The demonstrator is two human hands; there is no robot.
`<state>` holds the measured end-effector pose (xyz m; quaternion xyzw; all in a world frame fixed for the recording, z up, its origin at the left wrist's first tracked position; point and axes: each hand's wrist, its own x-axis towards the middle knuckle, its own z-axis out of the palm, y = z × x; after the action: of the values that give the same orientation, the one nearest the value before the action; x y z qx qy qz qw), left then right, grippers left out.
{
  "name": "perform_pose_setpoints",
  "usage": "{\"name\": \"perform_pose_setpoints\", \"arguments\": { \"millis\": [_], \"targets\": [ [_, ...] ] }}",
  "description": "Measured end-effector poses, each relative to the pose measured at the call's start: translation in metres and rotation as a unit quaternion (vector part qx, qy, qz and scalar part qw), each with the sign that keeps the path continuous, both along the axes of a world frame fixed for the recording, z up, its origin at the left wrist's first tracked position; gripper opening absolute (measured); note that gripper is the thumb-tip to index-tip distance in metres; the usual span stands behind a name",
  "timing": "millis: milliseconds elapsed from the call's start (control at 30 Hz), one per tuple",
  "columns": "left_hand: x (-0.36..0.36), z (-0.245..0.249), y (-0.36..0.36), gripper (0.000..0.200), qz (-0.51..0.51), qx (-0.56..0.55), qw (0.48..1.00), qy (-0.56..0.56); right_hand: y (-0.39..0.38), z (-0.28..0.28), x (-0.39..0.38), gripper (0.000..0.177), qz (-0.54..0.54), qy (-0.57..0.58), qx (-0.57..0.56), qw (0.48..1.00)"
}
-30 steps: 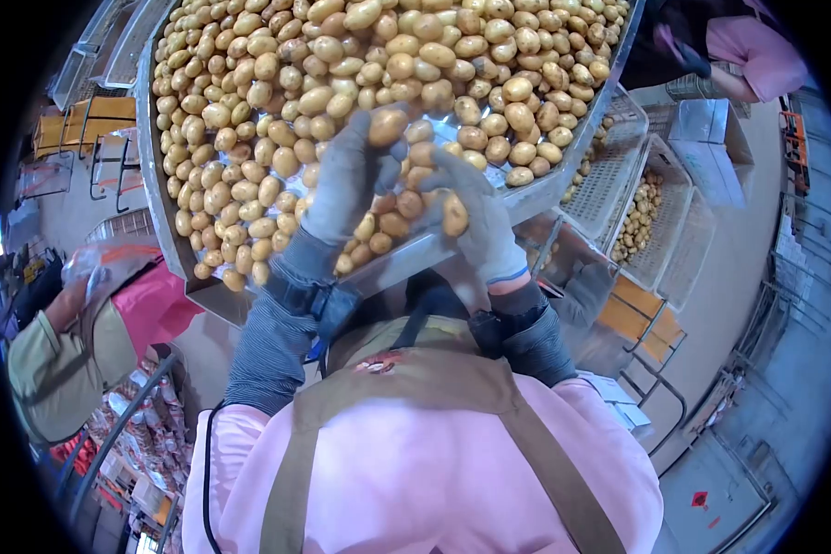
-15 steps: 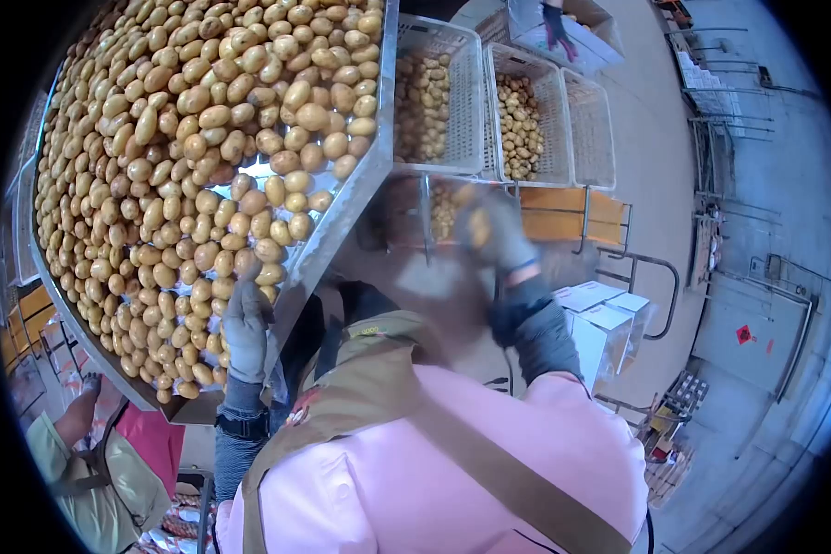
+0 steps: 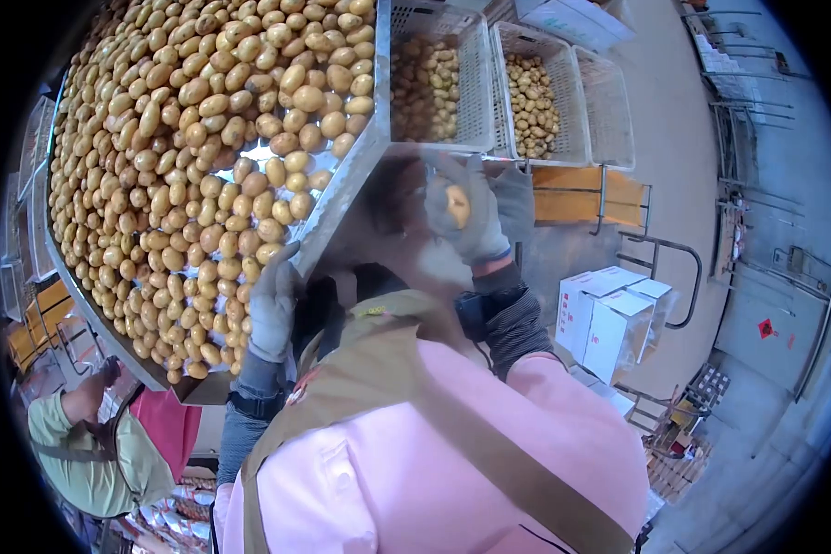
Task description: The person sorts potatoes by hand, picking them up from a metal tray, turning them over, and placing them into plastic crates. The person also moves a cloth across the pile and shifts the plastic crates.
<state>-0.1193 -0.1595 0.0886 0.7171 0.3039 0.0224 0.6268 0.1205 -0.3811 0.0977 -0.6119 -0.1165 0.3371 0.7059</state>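
My right hand [image 3: 474,220], in a grey-white glove, is closed around a potato [image 3: 456,207] in front of the crates, slightly blurred by motion. My left hand [image 3: 272,309], gloved too, lies at the near rim of a large metal sorting table [image 3: 349,175], fingers stretched out beside the potatoes. Nothing shows in its grasp, though part of the palm is hidden. Many yellow-brown potatoes [image 3: 180,185] cover the table, and a white surface shows through small gaps near its right corner.
Beyond the table's right edge stand a plastic crate with potatoes [image 3: 478,92], a second potato crate [image 3: 574,111] and a third crate [image 3: 609,106]. White cartons [image 3: 609,319] stand to the right by a metal rail [image 3: 688,286]. At lower left is another person [image 3: 111,443].
My right hand has swung a little left and nearer to me with the potato. My left hand has shifted right, from over the potatoes to the rim. The view has shifted slightly.
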Motion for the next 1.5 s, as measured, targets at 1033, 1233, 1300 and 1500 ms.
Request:
{"name": "perform_pose_setpoints", "arguments": {
  "millis": [1033, 1233, 1300, 1500],
  "targets": [
    [-0.175, -0.082, -0.027, 0.031, 0.41, -0.052, 0.91, 0.035, 0.21, -0.089, -0.102, 0.039, 0.29, -0.589, -0.031, 0.753],
    [-0.197, -0.079, -0.017, 0.028, 0.578, -0.168, 0.799, -0.016, 0.33, -0.124, -0.113, 0.017, 0.433, -0.713, -0.242, 0.495],
    [-0.175, -0.062, 0.003, 0.027, 0.544, -0.179, 0.82, -0.008, 0.348, -0.135, -0.119, 0.014, 0.436, -0.73, -0.295, 0.436],
    [-0.066, -0.093, 0.136, 0.033, 0.263, 0.356, 0.897, -0.016, 0.31, -0.098, -0.116, 0.021, 0.338, -0.506, -0.239, 0.756]
  ]
}}
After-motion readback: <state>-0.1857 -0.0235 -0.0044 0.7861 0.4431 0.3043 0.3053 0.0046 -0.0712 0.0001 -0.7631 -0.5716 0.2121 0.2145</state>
